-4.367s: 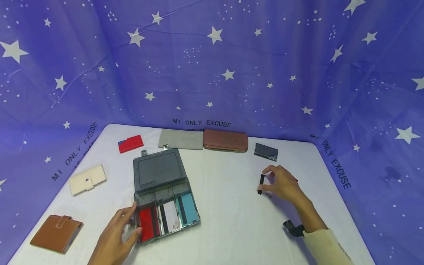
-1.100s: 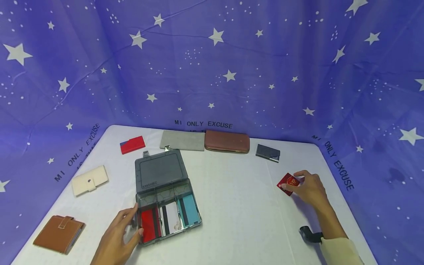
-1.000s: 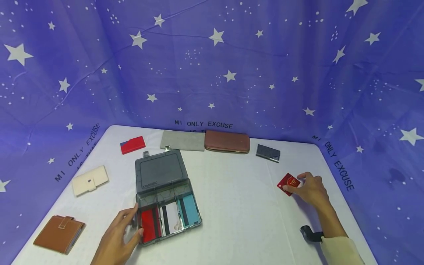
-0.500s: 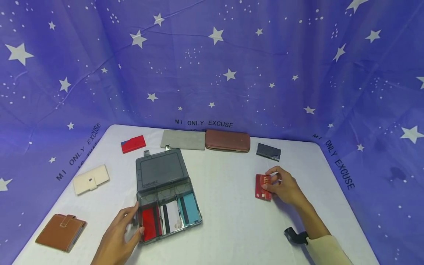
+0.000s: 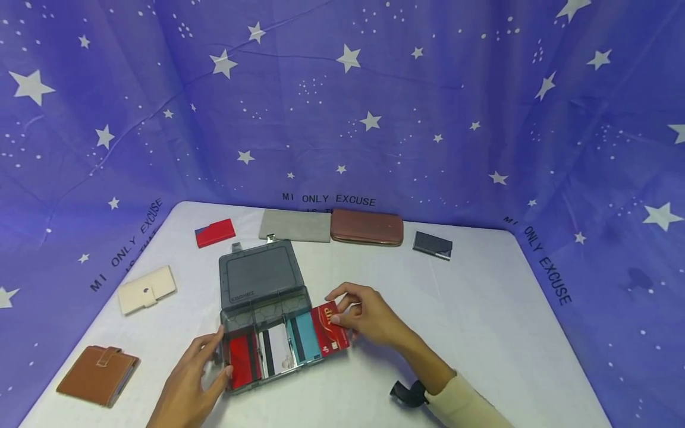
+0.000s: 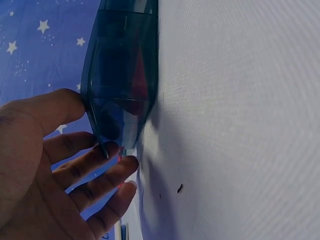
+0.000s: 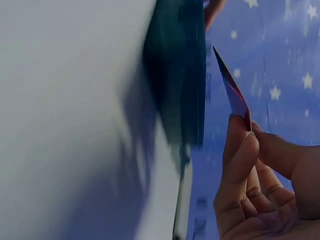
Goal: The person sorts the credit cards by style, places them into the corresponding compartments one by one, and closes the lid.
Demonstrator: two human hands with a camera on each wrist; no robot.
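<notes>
A smoky see-through plastic box (image 5: 316,356) lies with its lid (image 5: 261,274) thrown back. In its compartments sit a red card (image 5: 241,359), a white card (image 5: 278,351) and a teal card (image 5: 306,336), each with a dark stripe. My left hand (image 5: 187,377) holds the box by its left side, thumb at the near corner; the left wrist view shows the thumb on the rim. Between thumb and fingers my right hand (image 5: 369,315) pinches a red VIP card (image 5: 324,327) at its edge. That card overlaps the box's right edge, and the right wrist view (image 7: 232,92) shows it raised above the box.
Along the back lie a red card case (image 5: 215,233), a grey wallet (image 5: 295,226), a brown zip wallet (image 5: 367,227) and a dark card holder (image 5: 432,245). A cream wallet (image 5: 147,290) and a brown snap wallet (image 5: 98,375) lie left. A starry curtain (image 5: 342,107) surrounds the table.
My right hand has picked up the red VIP card from the right side of the table and carried it left to the box. The left hand and box have stayed put.
</notes>
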